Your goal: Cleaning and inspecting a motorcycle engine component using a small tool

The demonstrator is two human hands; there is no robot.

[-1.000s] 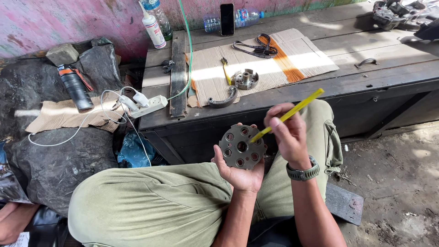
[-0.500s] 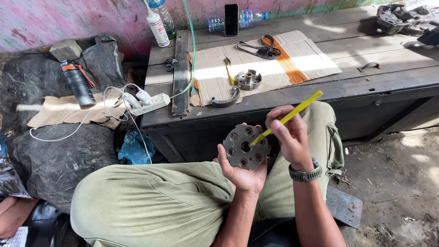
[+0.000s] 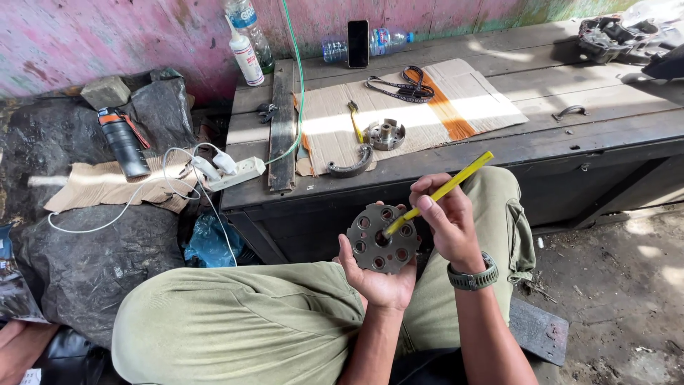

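My left hand (image 3: 381, 279) holds a round grey metal disc (image 3: 382, 239) with several holes, face up, in front of my knees. My right hand (image 3: 443, 221), with a grey watch on its wrist, grips a thin yellow stick (image 3: 438, 193) like a pencil. The stick's lower tip touches the disc close to its centre hole. Both hands hang over my lap, just before the edge of the dark wooden bench (image 3: 605, 121).
On the bench lies a cardboard sheet (image 3: 463, 100) with a metal hub part (image 3: 385, 134), a curved brake shoe (image 3: 351, 166), a yellow-handled tool (image 3: 354, 117) and a strap. A phone (image 3: 358, 43), bottles (image 3: 246, 53), a white power strip (image 3: 235, 173) and black plastic bags (image 3: 85, 249) sit left.
The view has shifted slightly. My hands keep the disc and the yellow stick in about the same pose, the tip staying on the disc.
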